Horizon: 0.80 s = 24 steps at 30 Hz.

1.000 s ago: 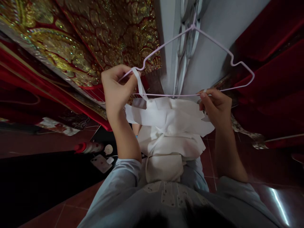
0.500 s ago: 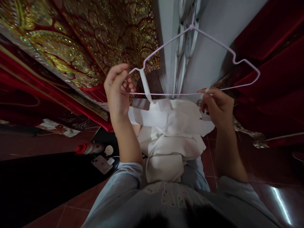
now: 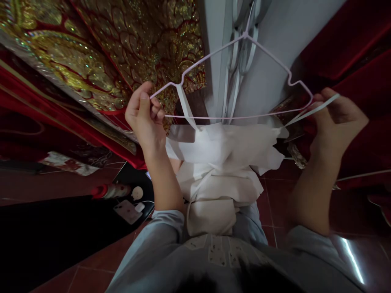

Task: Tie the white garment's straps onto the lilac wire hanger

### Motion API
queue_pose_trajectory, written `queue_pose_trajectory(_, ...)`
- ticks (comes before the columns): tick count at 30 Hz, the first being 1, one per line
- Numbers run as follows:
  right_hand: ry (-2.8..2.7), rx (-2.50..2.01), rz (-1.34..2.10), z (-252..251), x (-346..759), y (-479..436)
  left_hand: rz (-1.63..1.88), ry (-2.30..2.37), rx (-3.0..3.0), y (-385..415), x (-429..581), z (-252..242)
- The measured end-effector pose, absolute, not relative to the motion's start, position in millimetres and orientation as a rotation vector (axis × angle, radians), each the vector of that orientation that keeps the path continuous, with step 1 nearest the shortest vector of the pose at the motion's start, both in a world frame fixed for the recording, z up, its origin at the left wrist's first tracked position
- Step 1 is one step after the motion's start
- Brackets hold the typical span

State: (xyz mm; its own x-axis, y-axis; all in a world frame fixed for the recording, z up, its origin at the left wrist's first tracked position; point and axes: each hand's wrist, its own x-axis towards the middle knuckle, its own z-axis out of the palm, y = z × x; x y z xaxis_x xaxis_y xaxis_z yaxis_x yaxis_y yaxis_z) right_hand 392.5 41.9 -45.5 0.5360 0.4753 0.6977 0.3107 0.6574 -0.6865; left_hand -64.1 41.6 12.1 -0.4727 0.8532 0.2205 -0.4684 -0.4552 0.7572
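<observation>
My left hand (image 3: 145,116) is closed round the left end of a pale pink clothes hanger (image 3: 210,51). A white garment (image 3: 218,148) drapes below the hanger and over my lap. Its left strap (image 3: 185,106) is looped over the hanger near the left notch. At the hanger's right end, my right hand (image 3: 339,118) pinches the other white strap (image 3: 317,109), which is pulled out taut from the garment. That strap passes by the right tip of the hanger; whether the fingers also touch the hanger, I cannot tell.
Gold sequined red garments (image 3: 146,49) hang at the left, and dark red cloth (image 3: 360,61) hangs at the right. A grey panel with metal scrollwork (image 3: 238,69) stands ahead. On a black table (image 3: 76,228) lie a phone (image 3: 127,211) and a red-capped bottle (image 3: 110,190).
My right hand has moved right and up from the hanger's lower bar, drawing the strap out to the right end. The hanger has shifted slightly left with my left hand.
</observation>
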Motion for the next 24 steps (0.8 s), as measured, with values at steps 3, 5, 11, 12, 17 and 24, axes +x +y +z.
queue_pose_trajectory(3, -1.084, -1.014, 0.147, -31.3, 384.8, 47.7, 1.946, 0.826, 0.791, 46.9, -73.7, 12.0)
queue_pose_trajectory(5, -1.070, -1.093, 0.166, -23.0, 379.5, 50.5, 1.914, 0.841, 0.785, 49.0, -78.5, 10.4)
queue_pose_trajectory(11, -1.094, -1.141, 0.283, -4.3, 366.2, 37.2, 1.916, 0.881, 0.794, 40.5, -71.1, 12.9)
queue_pose_trajectory(12, -1.132, -1.132, 0.294, 0.4, 361.8, 34.1, 1.912, 0.876, 0.808, 38.1, -67.9, 13.9)
queue_pose_trajectory(17, -1.350, -1.224, 0.212, 25.5, 342.6, 32.5, 1.937, 0.802, 0.819, 30.9, -59.5, 17.0)
queue_pose_trajectory(24, -1.543, -1.063, -0.324, 26.8, 333.8, 16.7, 1.857, 0.778, 0.635, 31.0, -57.8, 20.1)
